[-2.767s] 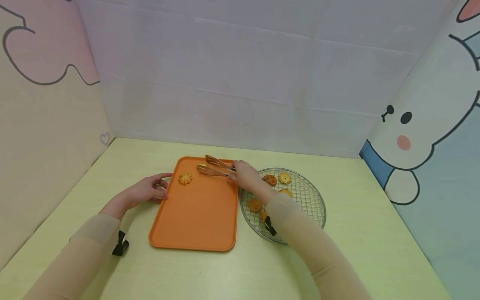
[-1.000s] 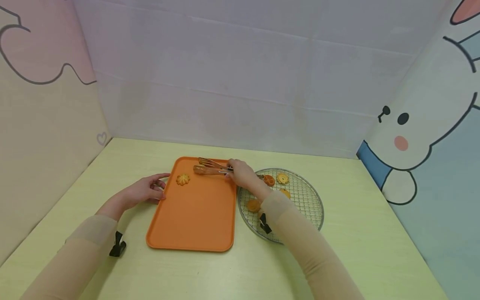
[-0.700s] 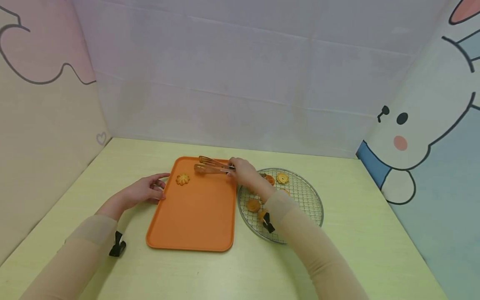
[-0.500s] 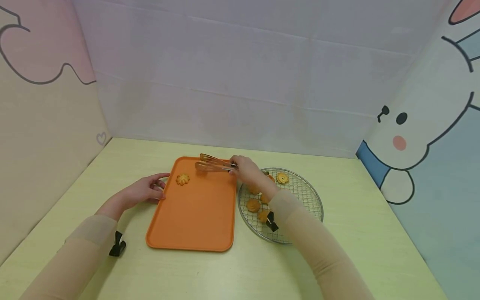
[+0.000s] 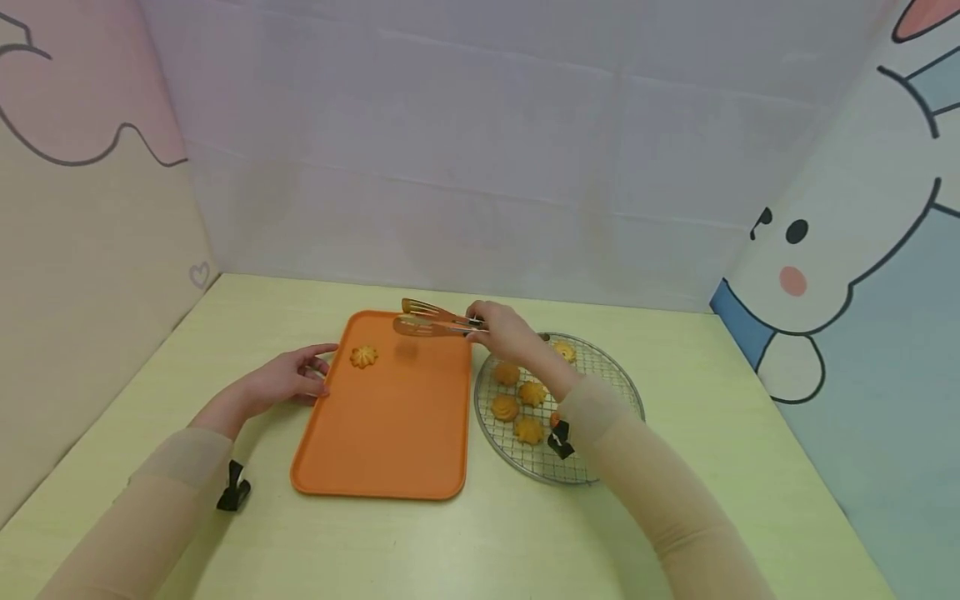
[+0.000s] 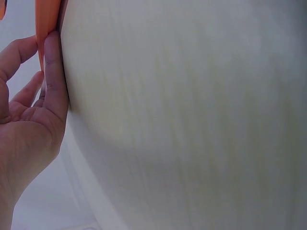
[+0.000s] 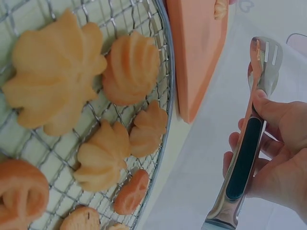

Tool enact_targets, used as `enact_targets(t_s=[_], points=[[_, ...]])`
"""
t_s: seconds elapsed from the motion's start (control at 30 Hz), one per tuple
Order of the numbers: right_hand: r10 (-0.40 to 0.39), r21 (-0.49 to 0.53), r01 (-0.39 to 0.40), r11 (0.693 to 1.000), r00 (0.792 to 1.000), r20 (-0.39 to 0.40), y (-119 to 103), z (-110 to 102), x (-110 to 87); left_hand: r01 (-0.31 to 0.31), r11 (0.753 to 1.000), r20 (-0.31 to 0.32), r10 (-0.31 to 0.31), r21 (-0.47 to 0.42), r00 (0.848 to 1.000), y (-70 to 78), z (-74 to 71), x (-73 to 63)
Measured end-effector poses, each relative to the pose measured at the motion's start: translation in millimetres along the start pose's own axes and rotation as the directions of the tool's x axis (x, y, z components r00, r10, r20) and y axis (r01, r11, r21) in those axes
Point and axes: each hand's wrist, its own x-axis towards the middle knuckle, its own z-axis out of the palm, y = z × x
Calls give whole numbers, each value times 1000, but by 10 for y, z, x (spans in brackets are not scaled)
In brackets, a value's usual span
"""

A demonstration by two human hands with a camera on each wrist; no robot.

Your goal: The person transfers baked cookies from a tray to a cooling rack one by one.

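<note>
In the head view, my right hand (image 5: pixel 510 333) grips metal tongs (image 5: pixel 435 323) above the far right of an orange tray (image 5: pixel 386 433). Their tips stand apart, and a small shadow falls on the tray below. In the right wrist view the dark handle inset of the tongs (image 7: pixel 244 158) lies against my fingers. Whether anything sits between the tips, I cannot tell. My left hand (image 5: pixel 281 382) touches the tray's left edge with relaxed fingers; the left wrist view shows fingertips against the tray rim (image 6: pixel 45 19). One flower-shaped cookie (image 5: pixel 363 357) lies at the tray's far left.
Right of the tray stands a round wire cooling rack (image 5: pixel 611 392) with several cookies, among them a ridged one (image 5: pixel 505 407) and a star-shaped one (image 5: pixel 529 430). My right forearm covers part of the rack. A fabric wall (image 5: pixel 450 208) closes off the table's back.
My right hand has lifted the tongs off the tray and moved slightly right. A yellow cookie once visible at their tips is out of sight. My left hand stays at the tray edge.
</note>
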Motion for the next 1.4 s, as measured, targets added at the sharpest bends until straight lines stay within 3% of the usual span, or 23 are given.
enact_targets(t_s=[0.27,0.97,1.4], points=[[-42,25,43,999,999,-15,45,-134,-133,3,1000,-4,-3,-4,1000,21,1,-14],[-55,-18,53,998,996,-67,53,-520,-633,-10,999,16,10,-37,1000,29,24,-11],[-76,-10,75,997,989,-123,211,-662,-968,15,1000,-3,-15,-3,1000,24,23,-11]])
